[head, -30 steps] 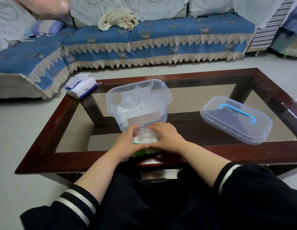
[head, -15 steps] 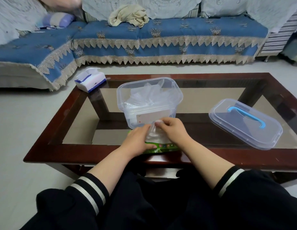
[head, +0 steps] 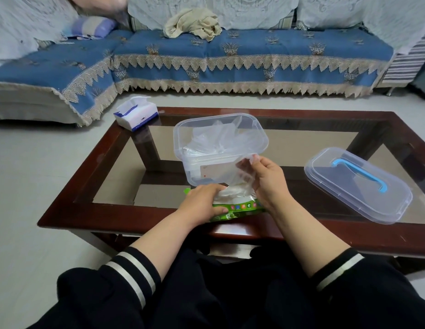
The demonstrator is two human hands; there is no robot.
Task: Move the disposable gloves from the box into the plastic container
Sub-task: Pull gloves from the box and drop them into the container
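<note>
The green glove box [head: 235, 208] lies at the near edge of the worktop [head: 71, 198], right in front of the person, so both hands can reach it. The left hand [head: 202, 203] presses down on the box, fingers curled over its top by the opening; this likely keeps the light box from lifting when a glove comes out. The right hand [head: 266, 179] pinches a thin clear glove [head: 240, 179] and holds it up above the box, its lower end at the opening. The plastic container [head: 221, 148] stands just behind the box, touching or nearly touching it, so the trip is short. It is open and already has a heap of clear gloves inside. Its lid [head: 356, 184] with the blue handle lies near the right edge of the worktop, out of the way. A tissue pack [head: 135, 112] sits on the far left corner.
</note>
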